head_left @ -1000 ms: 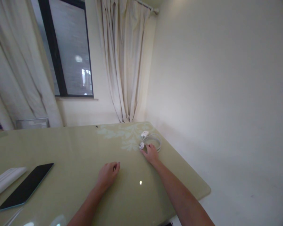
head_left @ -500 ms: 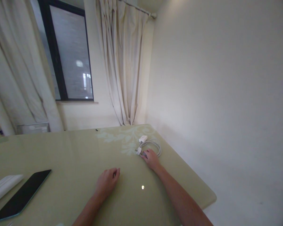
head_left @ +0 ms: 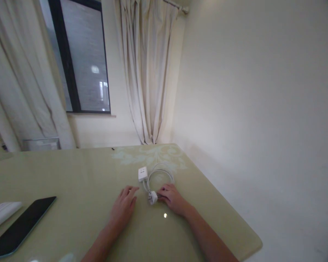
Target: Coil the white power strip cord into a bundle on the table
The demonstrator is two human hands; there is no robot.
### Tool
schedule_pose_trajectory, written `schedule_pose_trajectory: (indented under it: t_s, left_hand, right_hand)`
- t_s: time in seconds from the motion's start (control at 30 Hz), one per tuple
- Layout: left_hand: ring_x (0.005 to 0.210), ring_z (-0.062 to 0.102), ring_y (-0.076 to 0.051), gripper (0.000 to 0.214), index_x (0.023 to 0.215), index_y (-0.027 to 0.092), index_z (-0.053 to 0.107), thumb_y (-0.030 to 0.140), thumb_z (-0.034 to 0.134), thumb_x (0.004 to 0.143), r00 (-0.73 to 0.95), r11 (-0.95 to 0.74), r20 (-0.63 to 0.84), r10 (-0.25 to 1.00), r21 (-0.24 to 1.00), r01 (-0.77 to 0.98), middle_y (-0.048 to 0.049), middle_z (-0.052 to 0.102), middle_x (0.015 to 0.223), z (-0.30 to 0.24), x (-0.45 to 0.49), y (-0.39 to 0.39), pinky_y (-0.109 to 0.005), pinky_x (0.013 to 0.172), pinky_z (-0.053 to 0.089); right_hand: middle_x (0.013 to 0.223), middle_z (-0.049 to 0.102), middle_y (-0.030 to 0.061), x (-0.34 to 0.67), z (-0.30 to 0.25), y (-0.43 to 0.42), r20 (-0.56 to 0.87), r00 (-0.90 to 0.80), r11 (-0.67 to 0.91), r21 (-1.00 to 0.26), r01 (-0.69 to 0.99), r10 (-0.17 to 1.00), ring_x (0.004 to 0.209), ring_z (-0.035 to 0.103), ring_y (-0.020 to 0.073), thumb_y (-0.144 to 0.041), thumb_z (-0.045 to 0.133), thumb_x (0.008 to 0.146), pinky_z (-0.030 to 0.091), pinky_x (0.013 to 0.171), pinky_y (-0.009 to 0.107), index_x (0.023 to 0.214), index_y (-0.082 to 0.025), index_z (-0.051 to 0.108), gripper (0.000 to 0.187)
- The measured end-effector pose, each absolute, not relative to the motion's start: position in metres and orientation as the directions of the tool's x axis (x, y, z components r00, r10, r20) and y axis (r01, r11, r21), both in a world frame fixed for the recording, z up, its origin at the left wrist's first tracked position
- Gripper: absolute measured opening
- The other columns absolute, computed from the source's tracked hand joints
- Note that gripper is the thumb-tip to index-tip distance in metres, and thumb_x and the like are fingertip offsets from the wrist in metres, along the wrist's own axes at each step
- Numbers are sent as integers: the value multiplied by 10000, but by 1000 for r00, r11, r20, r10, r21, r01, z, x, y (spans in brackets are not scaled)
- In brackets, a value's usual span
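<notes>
A coiled white extension cord (head_left: 172,174) lies on the pale green table (head_left: 82,182), with a square white socket block (head_left: 143,174) at its upper left and a white plug (head_left: 152,197) at the lower end. My right hand (head_left: 171,198) grips the coil just right of the plug, fingers closed around the cable. Left of the plug, my left hand (head_left: 125,203) is held low over the table, its fingers partly stretched toward the cord and apart from it. Nothing is in the left hand.
At the left lie a dark flat tablet-like slab (head_left: 23,225) and a long white object (head_left: 4,214). A small black bit (head_left: 113,149) sits near the far table edge. A wall (head_left: 248,127) runs along the right side; curtains (head_left: 147,72) hang behind.
My right hand has drawn the extension cord nearer and to the left, with the socket block swinging leftward. My left hand has opened from a loosely curled fist.
</notes>
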State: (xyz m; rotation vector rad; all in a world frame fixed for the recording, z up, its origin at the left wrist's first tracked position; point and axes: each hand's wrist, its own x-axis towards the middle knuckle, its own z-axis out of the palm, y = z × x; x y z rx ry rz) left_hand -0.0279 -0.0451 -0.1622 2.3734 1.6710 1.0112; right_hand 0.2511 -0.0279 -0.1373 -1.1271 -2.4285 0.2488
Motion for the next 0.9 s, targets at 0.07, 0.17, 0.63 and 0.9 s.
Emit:
schedule_pose_trajectory:
  t_s: [0.07,0.17,0.63,0.9]
  left_hand:
    - [1291,578,-271,546,1416,300,627,103,514,919,290,-474,526,800,255,843,-102,638,1432,-166,-36,-42,-445,1101,422]
    - [1384,532,-268,489,1297,402,705,106,584,927,482,-590,512,711,62,805,-27,649,1457,-170,-46,-39,-493,1224,234]
    - [836,665,-248,273,933,230,621,378,414,1032,203,-469,501,841,490,735,-67,721,876,-110,-21,-46,-376,817,489]
    - [785,640,-187,437,886,184,670,615,601,897,-207,-407,421,883,907,105,-21,691,801,-13,24,-24,-273,725,510]
  right_hand:
    - [1126,720,63,246,-136,-35,314,-621,695,-361,621,718,1152,586,218,-248,592,1009,427,1073,351,1227,-279,760,278]
    - [1220,710,43,237,-136,-41,324,-645,718,-395,573,693,1225,563,213,-171,551,1005,395,1133,373,1278,-350,742,378]
    - [1055,694,93,228,-114,-28,557,121,521,-820,235,822,981,650,219,-499,545,998,533,887,354,1088,-216,703,336]
    - [919,718,39,137,-18,-14,454,-124,450,-891,-59,882,899,637,194,-593,572,981,479,832,311,960,-199,741,430]
